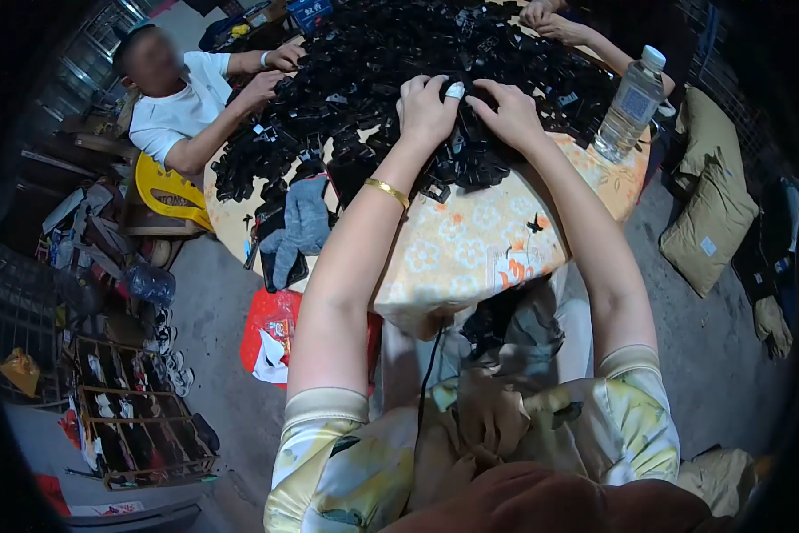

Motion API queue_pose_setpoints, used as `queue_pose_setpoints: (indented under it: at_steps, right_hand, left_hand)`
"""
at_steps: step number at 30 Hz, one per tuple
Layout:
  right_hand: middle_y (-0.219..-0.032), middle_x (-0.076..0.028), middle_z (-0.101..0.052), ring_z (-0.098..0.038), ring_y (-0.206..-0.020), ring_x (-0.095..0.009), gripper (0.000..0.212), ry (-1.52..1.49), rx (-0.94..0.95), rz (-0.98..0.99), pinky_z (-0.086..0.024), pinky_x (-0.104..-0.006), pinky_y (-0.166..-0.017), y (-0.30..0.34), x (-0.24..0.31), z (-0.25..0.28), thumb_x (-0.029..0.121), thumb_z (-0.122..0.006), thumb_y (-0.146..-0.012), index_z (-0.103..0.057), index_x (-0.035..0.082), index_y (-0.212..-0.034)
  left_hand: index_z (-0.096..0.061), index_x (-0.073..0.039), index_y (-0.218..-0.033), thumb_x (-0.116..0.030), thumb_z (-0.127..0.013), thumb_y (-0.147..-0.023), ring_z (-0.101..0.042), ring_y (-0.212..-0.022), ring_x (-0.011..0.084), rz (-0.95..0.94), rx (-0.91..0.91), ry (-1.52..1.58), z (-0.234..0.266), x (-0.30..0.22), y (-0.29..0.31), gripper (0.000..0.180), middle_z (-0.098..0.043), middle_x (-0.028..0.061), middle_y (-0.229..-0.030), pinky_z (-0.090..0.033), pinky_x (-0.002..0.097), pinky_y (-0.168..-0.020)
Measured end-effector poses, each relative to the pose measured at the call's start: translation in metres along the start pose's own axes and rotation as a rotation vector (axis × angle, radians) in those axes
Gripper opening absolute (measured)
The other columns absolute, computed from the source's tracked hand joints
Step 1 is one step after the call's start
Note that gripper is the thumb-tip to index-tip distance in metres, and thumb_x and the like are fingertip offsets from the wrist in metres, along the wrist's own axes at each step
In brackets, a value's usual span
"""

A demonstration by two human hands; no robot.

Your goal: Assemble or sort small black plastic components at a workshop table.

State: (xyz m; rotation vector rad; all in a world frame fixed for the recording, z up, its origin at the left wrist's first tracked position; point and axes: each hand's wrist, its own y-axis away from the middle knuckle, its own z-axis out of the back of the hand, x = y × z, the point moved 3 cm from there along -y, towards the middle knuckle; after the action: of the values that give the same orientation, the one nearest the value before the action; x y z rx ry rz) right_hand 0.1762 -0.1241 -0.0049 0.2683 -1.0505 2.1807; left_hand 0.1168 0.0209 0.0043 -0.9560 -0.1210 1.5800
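Note:
A wide heap of small black plastic parts [364, 75] covers much of the table. At the heap's near side, my left hand [426, 111] has bent fingers, one finger wrapped in white tape [455, 91]. Close to its right, my right hand [510, 115] also bends its fingers inward over the black parts. Both hands look closed at their tips, close together, but dark parts hide what lies between them. A gold bracelet [388, 192] circles my left wrist. Just below my hands, a clump of black parts [470, 160] lies near the table's front edge.
A flowered cloth [453, 253] covers the table. A clear bottle [632, 107] stands at right; a grey glove [300, 226] lies at left. One person [179, 107] sits far left, another's hands [559, 25] work far right. A red bag [270, 333] and tan sacks [708, 204] are below.

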Motion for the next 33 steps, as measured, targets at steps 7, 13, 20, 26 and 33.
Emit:
queue_pose_setpoints:
  at_steps: [7, 13, 20, 26, 33]
  right_hand:
    - [-0.081, -0.014, -0.065, -0.062, -0.072, -0.027, 0.020, -0.301, -0.323, 0.045, -0.048, -0.0340, -0.069, 0.015, -0.002, 0.029, 0.022, -0.062, -0.078, -0.067, 0.011, -0.095]
    - [-0.086, -0.003, -0.060, -0.051, -0.070, -0.006, 0.034, -0.550, -0.230, -0.087, -0.043, -0.0214, -0.064, 0.055, -0.004, 0.060, 0.008, -0.059, -0.080, -0.056, 0.008, -0.113]
    - [-0.088, -0.004, -0.062, -0.058, -0.076, -0.010, 0.035, -0.674, 0.038, -0.243, -0.047, -0.0233, -0.069, 0.110, -0.025, 0.076, 0.002, -0.057, -0.075, -0.058, 0.005, -0.111]
    - [-0.097, -0.005, -0.061, -0.056, -0.080, -0.008, 0.034, -0.448, 0.149, -0.376, -0.045, -0.0203, -0.072, 0.132, -0.016, 0.092, 0.001, -0.053, -0.079, -0.057, 0.001, -0.112]
    - [-0.092, -0.007, -0.061, -0.060, -0.074, -0.011, 0.037, -1.225, 0.251, -0.466, -0.050, -0.0225, -0.064, 0.131, 0.024, 0.099, 0.004, -0.060, -0.081, -0.052, 0.001, -0.117]
  left_hand:
    - [-0.060, -0.006, -0.106, -0.031, -0.055, -0.082, -0.042, -0.117, 0.0338, -0.277, -0.120, -0.109, 0.027, -0.056, 0.041, 0.035, -0.053, 0.0157, -0.114, -0.024, 0.0571, -0.098]
    - [-0.062, -0.004, -0.098, -0.005, -0.061, -0.069, -0.048, -0.101, 0.0296, -0.560, 0.220, -0.108, 0.026, -0.079, 0.094, 0.030, -0.056, 0.0127, -0.103, -0.040, 0.0385, -0.088]
    - [-0.062, -0.008, -0.095, -0.011, -0.055, -0.076, -0.050, -0.091, 0.0227, -0.585, 0.370, -0.351, 0.008, -0.089, 0.094, 0.020, -0.055, 0.0055, -0.086, -0.033, 0.0391, -0.081]
    - [-0.058, -0.003, -0.090, -0.004, -0.064, -0.069, -0.053, -0.082, 0.0252, -0.621, 0.262, -0.103, 0.012, -0.084, 0.092, 0.021, -0.052, 0.0093, -0.084, -0.043, 0.0343, -0.074]
    - [-0.053, 0.001, -0.094, 0.000, -0.060, -0.080, -0.060, -0.073, 0.0145, 0.512, 0.640, 1.262, 0.025, -0.078, 0.091, 0.015, -0.057, 0.0077, -0.088, -0.053, 0.0232, -0.065]
